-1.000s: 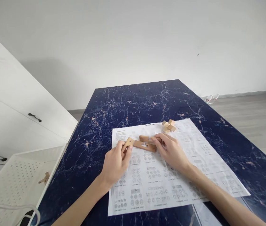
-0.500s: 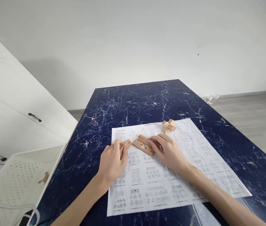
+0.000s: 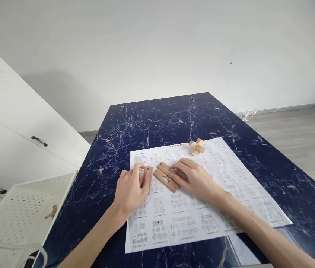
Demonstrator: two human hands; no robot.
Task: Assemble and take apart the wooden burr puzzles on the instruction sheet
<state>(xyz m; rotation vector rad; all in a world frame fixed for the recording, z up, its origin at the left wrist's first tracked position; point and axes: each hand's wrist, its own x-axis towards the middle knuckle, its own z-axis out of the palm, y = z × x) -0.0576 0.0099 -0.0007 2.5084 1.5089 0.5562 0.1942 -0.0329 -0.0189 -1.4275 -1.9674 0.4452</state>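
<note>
The pale wall [image 3: 157, 48] rose behind everything, and the dark blue table [image 3: 157, 123] filled the middle, with a white cabinet [image 3: 12, 100] off to its left. A large printed sheet [image 3: 193, 232] lay on the table, its surface a little wavy (the small diagrams were too fine to read). Both hands worked above its left half. The right hand [image 3: 198, 180] had its fingers bent narrowly at two flat wooden strips, but whether they pinched or only pressed, I could not tell. The left hand [image 3: 129, 191] held a wooden block marked 2 [image 3: 148, 169] between thumb and fingers, just beside the strips.

Those strips, the near strip [image 3: 159, 176] and the far strip [image 3: 163, 166], lay slantwise on the paper, side by side, with paper showing through a notched opening between them. Smallest of all, a wooden knot [image 3: 197, 146] of crossed pieces sat by the sheet's far edge.

As I judged it, a sideways push from the right fingers could have parted the strips and spoiled the opening. A loose left pinch might have let the block tip or drop onto them, and a dragging forearm could have pulled the paper, shifting everything on it.
</note>
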